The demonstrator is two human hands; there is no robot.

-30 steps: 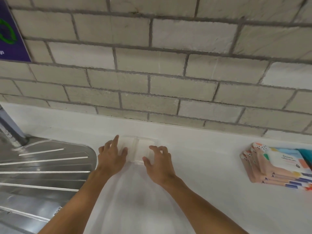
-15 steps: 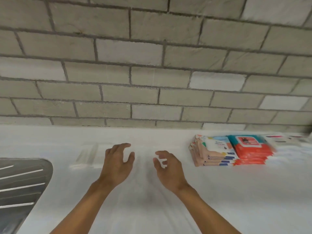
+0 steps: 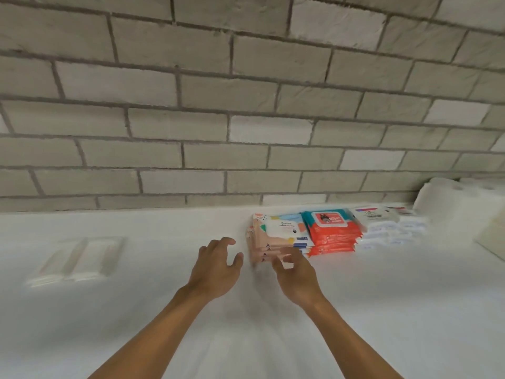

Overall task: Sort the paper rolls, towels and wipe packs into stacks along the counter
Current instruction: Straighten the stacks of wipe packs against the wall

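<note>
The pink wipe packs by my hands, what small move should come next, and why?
Probably ease both hands forward to square up the pink wipe packs. The left hand and right hand are open and empty right at that stack, and its packs look slightly staggered beside the neater red packs.

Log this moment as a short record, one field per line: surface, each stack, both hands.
surface: white counter against a brick wall
left item: clear pack, lying flat, blurred
stack 1: pink wipe packs
stack 2: red and teal wipe packs, beside stack 1
stack 3: white packs, further right
far right: white paper rolls
left hand: open, empty
right hand: open, empty, near stack 1
</note>
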